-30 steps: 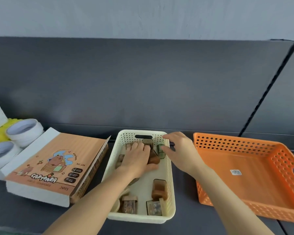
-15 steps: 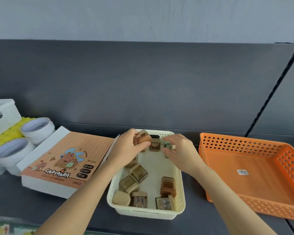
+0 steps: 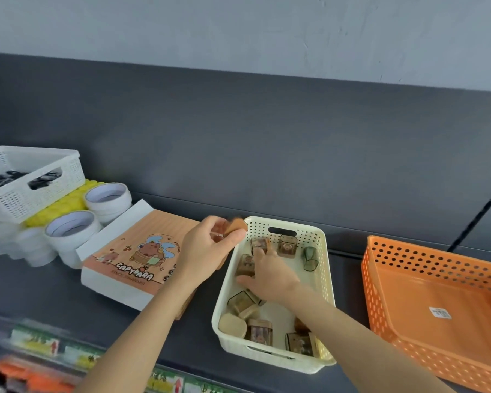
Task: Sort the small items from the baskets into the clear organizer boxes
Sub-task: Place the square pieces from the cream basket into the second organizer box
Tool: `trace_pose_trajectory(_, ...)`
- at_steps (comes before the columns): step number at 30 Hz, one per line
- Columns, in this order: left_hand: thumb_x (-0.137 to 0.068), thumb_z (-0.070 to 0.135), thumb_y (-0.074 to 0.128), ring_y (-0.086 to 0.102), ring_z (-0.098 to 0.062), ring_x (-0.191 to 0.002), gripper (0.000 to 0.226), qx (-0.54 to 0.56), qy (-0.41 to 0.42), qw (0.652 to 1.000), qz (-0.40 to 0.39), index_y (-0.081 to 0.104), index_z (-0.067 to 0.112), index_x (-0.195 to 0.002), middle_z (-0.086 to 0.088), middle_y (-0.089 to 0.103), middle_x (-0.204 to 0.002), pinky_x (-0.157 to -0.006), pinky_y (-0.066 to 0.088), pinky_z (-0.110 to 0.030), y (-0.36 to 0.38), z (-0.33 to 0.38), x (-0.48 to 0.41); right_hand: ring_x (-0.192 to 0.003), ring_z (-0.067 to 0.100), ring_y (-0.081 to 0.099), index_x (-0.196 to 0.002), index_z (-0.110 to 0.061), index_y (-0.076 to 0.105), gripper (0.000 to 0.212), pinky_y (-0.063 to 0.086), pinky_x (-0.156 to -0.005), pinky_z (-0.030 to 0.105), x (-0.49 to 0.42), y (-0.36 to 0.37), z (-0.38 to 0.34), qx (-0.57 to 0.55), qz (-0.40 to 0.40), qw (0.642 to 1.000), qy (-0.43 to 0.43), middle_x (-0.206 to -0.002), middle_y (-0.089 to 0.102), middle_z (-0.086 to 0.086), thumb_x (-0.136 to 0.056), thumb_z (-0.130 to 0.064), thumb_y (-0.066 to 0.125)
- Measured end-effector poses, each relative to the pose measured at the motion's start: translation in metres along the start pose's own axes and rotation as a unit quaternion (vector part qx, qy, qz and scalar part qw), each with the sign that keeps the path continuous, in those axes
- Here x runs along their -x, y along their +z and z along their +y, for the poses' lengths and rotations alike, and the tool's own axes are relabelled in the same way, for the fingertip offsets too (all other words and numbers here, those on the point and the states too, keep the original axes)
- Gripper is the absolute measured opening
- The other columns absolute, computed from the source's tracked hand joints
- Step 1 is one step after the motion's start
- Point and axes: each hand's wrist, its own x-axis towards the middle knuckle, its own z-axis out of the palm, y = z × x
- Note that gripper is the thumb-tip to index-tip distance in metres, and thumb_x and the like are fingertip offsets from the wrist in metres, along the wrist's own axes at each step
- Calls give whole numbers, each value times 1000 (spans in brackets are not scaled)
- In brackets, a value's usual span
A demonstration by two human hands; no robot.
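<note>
Pencil sharpener (image 3: 236, 226), small, tan-capped: one unit, blurred, pinched between thumb and fingertips of the left hand (image 3: 207, 248), above the far-left corner of the cream basket (image 3: 325, 293), beside the Capybara box (image 3: 131, 259).

Orientation: cap apparently up and towards the basket; long axis unclear.

Right hand (image 3: 270, 276): fingers spread over sharpeners in the basket; grip cannot be told.

Handling: pinch the flat sides and lift clear of the rim.

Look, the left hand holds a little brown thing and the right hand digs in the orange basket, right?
Not quite. In the head view the right hand digs in the cream basket, not the orange basket beside it. The left hand does hold a little brown thing.
</note>
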Motion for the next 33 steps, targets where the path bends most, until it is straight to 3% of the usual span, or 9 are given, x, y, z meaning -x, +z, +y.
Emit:
trace_pose_trajectory(4,-84,44,64,58,-3,-89,28,27,-23,999,0,62,23,-101,13,64,-93,-64,40,-15,-4,-4,4,-122,36,49,-136,-15,33,55,46,-99,46,-5,5,5,1,-12,1000,-6,-157,7,18,-92,-44,50)
trace_pose_trajectory(8,-85,46,63,59,-2,-90,28,52,-42,998,4,62,23,-101,13,65,-94,-65,40,-17,-8,-5,4,-112,35,53,-127,-14,38,37,50,-91,45,-9,6,15,19,1,1000,3,-145,27,19,-95,-32,43)
trace_pose_trajectory(13,-84,49,62,59,-2,-89,30,40,-45,998,-4,62,24,-102,13,64,-94,-66,43,-18,-7,-3,7,-120,37,46,-130,-15,36,50,49,-89,44,-10,9,9,73,18,997,-7,-150,21,19,-92,-44,50)
trace_pose_trajectory(16,-85,49,63,59,-2,-92,30,50,-49,998,-4,61,25,-104,15,64,-95,-69,46,-20,-7,-5,9,-110,32,53,-126,-11,41,47,52,-86,42,-11,6,11,34,38,999,-1,-139,40,14,-91,-41,52)
trace_pose_trajectory(19,-85,52,61,56,-1,-96,39,67,-54,996,5,56,29,-116,17,60,-102,-75,47,-24,-9,-6,10,-80,16,61,-109,-10,50,37,55,-68,31,-8,-7,14,-128,66,989,23,-97,62,3,-89,-41,53)
trace_pose_trajectory(21,-90,47,56,56,-1,-94,38,79,-57,995,7,50,31,-124,17,57,-105,-71,45,-19,-9,-4,10,-61,12,54,-95,-9,56,37,47,-57,25,-1,-20,14,-295,73,951,51,-74,59,-1,-87,-45,57)
trace_pose_trajectory(26,-94,38,51,57,10,-80,13,125,-55,991,-14,52,34,-106,15,59,-94,-55,43,-7,0,10,9,-75,23,48,-88,-9,61,36,48,-62,32,33,-44,6,-669,30,736,99,-80,54,10,-84,-44,67)
trace_pose_trajectory(28,-94,38,51,56,12,-76,6,129,-53,990,-19,51,35,-100,16,60,-90,-55,43,-8,6,17,9,-74,21,52,-95,-8,64,39,48,-62,33,44,-45,8,-703,42,703,97,-81,58,10,-81,-44,70)
trace_pose_trajectory(33,-92,44,53,58,0,-84,19,128,-38,991,-31,56,30,-104,12,64,-90,-65,41,-17,23,26,5,-76,21,50,-92,-10,66,28,46,-66,32,75,-49,18,-700,126,693,119,-84,59,9,-86,-38,65)
